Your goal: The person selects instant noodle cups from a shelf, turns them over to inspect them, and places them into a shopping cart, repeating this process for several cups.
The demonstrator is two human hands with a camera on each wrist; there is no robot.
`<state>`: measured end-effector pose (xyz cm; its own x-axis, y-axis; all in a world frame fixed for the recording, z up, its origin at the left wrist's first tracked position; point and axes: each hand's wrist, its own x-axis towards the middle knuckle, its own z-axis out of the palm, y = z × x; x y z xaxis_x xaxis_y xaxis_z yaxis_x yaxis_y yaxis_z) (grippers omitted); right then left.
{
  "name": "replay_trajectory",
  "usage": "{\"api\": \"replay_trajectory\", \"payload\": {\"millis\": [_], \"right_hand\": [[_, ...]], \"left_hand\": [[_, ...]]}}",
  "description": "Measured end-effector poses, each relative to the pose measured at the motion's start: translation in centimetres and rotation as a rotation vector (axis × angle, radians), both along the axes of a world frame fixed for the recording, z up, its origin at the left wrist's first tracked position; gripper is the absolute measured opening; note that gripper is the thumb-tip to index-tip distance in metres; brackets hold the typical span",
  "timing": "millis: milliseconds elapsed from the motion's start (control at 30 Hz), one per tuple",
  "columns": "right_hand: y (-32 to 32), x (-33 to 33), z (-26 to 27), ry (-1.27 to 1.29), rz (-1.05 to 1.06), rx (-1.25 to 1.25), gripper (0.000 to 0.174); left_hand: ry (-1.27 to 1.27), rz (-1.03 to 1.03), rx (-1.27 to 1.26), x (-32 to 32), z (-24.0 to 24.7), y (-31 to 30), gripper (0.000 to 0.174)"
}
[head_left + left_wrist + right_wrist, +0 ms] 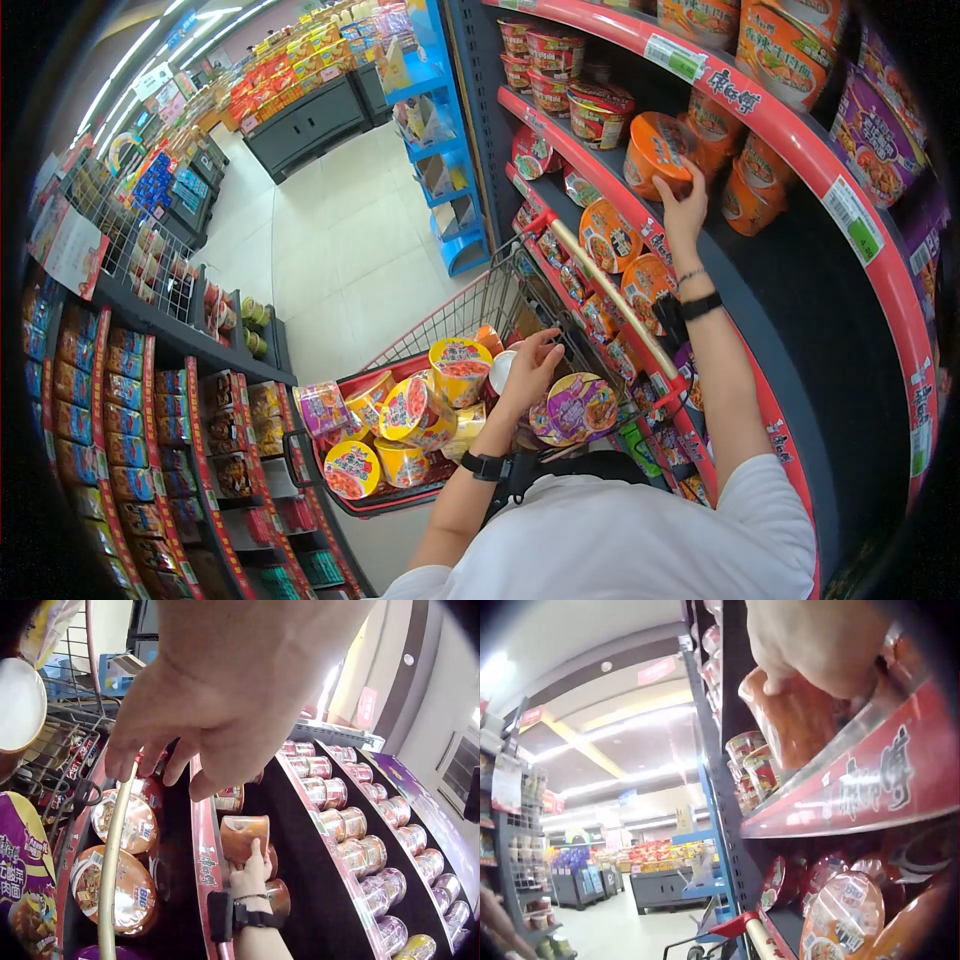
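Note:
My right hand (pixel 684 208) grips an orange instant-noodle cup (pixel 658 150) at the shelf, its fingers curled around the side. In the right wrist view the thumb lies along the wall of the cup (pixel 793 720), which tilts over the shelf's red front edge. My left hand (pixel 530 372) hangs over the shopping cart (pixel 440 325) with fingers loosely bent and nothing in them. Below it, in the cart, are several yellow noodle tubs (pixel 415 408) and a purple noodle bowl (pixel 585 408). From the left wrist view, the left fingers overlap the cart's pale handle bar (pixel 114 877).
More orange cups (pixel 752 190) stand on the same shelf, beside red-lidded noodle bowls (pixel 600 112). A lower shelf holds orange bowls (pixel 610 235) past the cart's bar. To the left are racks of packaged goods (pixel 125 400); a blue display stand (pixel 445 170) closes the shelf end.

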<state>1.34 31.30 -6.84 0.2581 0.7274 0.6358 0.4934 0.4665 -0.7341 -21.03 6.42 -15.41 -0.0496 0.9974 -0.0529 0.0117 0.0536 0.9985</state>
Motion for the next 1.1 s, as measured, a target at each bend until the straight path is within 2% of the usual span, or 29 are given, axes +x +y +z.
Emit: {"api": "replay_trajectory", "payload": {"millis": [33, 100, 133, 200, 233, 267, 300, 333, 367, 400, 433, 500, 533, 567, 667, 800, 867, 1100], "right_hand": [[-1.3, -0.3, 0.3, -0.005, 0.011, 0.004, 0.055], [-3.8, -0.7, 0.9, 0.337, 0.294, 0.136, 0.046], [-5.1, -0.9, 1.0, 0.336, 0.302, 0.128, 0.046], [-7.7, -1.4, 0.9, 0.65, 0.527, -0.092, 0.04], [-9.0, -1.6, 0.6, 0.654, 0.528, -0.1, 0.04], [-10.3, -1.8, 0.4, 0.779, 0.703, -0.291, 0.043], [-11.6, -2.1, 0.3, 0.9, 0.876, -0.485, 0.048], [-13.0, -3.0, 0.4, 0.907, 0.873, -0.493, 0.048], [-14.4, -4.1, 0.7, 0.911, 0.855, -0.629, 0.048], [-15.4, -4.7, 0.5, 0.914, 0.835, -0.766, 0.05], [-15.9, -4.8, -0.1, 0.924, 0.832, -0.776, 0.05], [-16.8, -5.2, -1.4, 0.728, 0.908, -0.945, 0.052], [-17.2, -5.3, -1.9, 0.627, 0.944, -1.024, 0.053], [-17.4, -5.5, -2.2, 0.639, 0.942, -1.029, 0.053], [-17.6, -5.8, -2.2, 0.403, 0.913, -1.12, 0.062], [-17.3, -6.3, -3.1, 0.395, 0.877, -1.139, 0.07], [-17.2, -6.4, -3.4, 0.391, 0.869, -1.14, 0.071], [-17.2, -6.6, -3.8, 0.438, 0.892, -1.176, 0.074]], "left_hand": [[-0.003, 0.002, -0.01, -0.1, 0.2, 0.0, 0.037], [-0.037, 0.047, 0.05, -0.2, -0.7, 0.5, 0.039], [-0.063, 0.078, 0.103, -0.3, -0.8, 0.4, 0.041], [-0.118, 0.128, 0.122, -0.1, 0.1, 0.4, 0.044], [-0.172, 0.168, 0.149, 0.0, 1.2, 0.4, 0.046], [-0.164, 0.19, 0.152, 0.0, 2.1, 0.4, 0.055], [-0.161, 0.191, 0.144, 0.0, 2.7, 0.4, 0.055], [-0.159, 0.238, 0.237, 0.1, 3.2, 0.4, 0.06], [-0.156, 0.284, 0.327, 0.1, 3.7, 0.3, 0.064], [-0.185, 0.27, 0.352, 0.0, 4.6, -0.1, 0.069], [-0.179, 0.271, 0.339, -0.3, 5.2, -0.4, 0.069], [-0.202, 0.155, 0.381, -0.7, 5.9, -1.0, 0.07], [-0.152, 0.223, 0.326, -0.6, 6.0, -1.4, 0.069], [-0.146, 0.22, 0.315, -0.9, 5.7, -1.6, 0.069], [-0.167, 0.327, 0.228, -1.6, 4.3, -2.1, 0.06], [-0.14, 0.347, 0.207, -2.0, 3.6, -2.7, 0.059], [-0.241, 0.36, 0.157, -1.9, 4.0, -3.1, 0.057], [-0.229, 0.366, 0.139, -1.6, 4.2, -3.5, 0.055]]}}
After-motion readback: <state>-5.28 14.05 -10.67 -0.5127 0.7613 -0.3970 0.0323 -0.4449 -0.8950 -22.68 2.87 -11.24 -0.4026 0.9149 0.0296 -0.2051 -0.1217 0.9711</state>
